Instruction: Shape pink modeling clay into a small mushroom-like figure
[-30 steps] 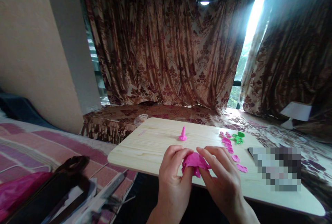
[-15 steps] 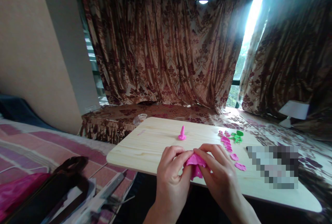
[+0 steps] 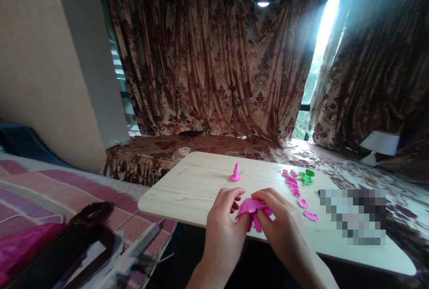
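Note:
A thin, ruffled sheet of pink modelling clay is held up over the near edge of the table. My right hand pinches it between thumb and fingers. On its other side, my left hand has its thumb against the sheet's underside, with the fingers curled above and apart from the top. The sheet droops over both thumbs in a folded, uneven shape. Beyond my hands, a pink clay cone on a round base stands upright on the table.
The pale wooden table carries flat pink clay pieces and green clay pieces on the right. A pixelated patch hides something at the right. A clear container sits behind the table, a black bag lies left, and a lamp stands right.
My left index finger has lifted off the top of the clay and curled back. The sheet's upper side shows more and bulges upward. My right hand keeps its pinch.

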`<state>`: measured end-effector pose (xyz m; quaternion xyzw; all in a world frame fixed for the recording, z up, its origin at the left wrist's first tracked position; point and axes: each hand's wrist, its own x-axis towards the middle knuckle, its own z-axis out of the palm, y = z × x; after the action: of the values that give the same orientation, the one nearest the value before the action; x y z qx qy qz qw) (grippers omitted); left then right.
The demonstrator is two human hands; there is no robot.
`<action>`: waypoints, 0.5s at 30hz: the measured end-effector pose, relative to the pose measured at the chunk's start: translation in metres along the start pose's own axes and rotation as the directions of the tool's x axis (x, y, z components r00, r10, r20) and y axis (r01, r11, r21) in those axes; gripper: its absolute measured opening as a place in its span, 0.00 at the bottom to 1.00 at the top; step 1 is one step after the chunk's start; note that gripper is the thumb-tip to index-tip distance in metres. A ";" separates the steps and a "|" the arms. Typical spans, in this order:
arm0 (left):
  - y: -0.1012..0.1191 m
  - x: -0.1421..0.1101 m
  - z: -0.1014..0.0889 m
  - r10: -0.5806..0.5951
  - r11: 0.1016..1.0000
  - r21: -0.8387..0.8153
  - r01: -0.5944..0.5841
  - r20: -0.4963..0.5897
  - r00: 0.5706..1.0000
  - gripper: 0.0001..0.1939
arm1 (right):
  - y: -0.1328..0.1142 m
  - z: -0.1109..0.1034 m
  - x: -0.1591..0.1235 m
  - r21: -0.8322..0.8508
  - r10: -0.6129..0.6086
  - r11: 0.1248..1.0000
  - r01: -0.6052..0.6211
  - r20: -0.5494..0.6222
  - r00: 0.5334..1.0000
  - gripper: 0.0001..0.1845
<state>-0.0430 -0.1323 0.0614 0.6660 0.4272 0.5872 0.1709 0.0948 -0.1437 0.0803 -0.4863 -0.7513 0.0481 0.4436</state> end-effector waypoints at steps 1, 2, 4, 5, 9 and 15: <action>0.000 0.000 0.000 0.019 1.000 0.011 -0.019 0.008 1.000 0.16 | 0.000 0.000 0.001 -0.005 -0.012 1.000 0.012 -0.010 1.000 0.14; 0.000 0.000 0.000 0.034 0.999 0.015 -0.034 0.014 0.999 0.15 | -0.001 0.000 0.001 -0.007 -0.025 1.000 0.025 -0.032 0.999 0.14; 0.003 0.001 -0.001 0.035 0.999 0.005 -0.035 0.025 0.999 0.13 | -0.001 0.000 0.002 -0.006 -0.061 0.998 0.061 -0.075 0.995 0.15; 0.004 0.001 -0.002 0.025 1.000 -0.004 -0.024 0.033 0.999 0.12 | -0.001 0.000 0.002 -0.007 -0.080 0.997 0.079 -0.091 0.993 0.14; 0.006 0.002 -0.003 0.012 1.000 -0.009 -0.012 0.084 0.996 0.12 | 0.001 -0.002 0.000 -0.031 -0.120 0.993 0.118 -0.088 0.989 0.10; 0.006 0.001 -0.007 0.090 0.993 0.071 -0.092 0.032 0.995 0.09 | 0.005 -0.005 -0.001 -0.002 -0.124 0.992 0.124 -0.077 0.989 0.10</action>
<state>-0.0478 -0.1371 0.0679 0.6988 0.4149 0.5689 0.1259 0.1019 -0.1438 0.0805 -0.4393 -0.7625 0.0029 0.4749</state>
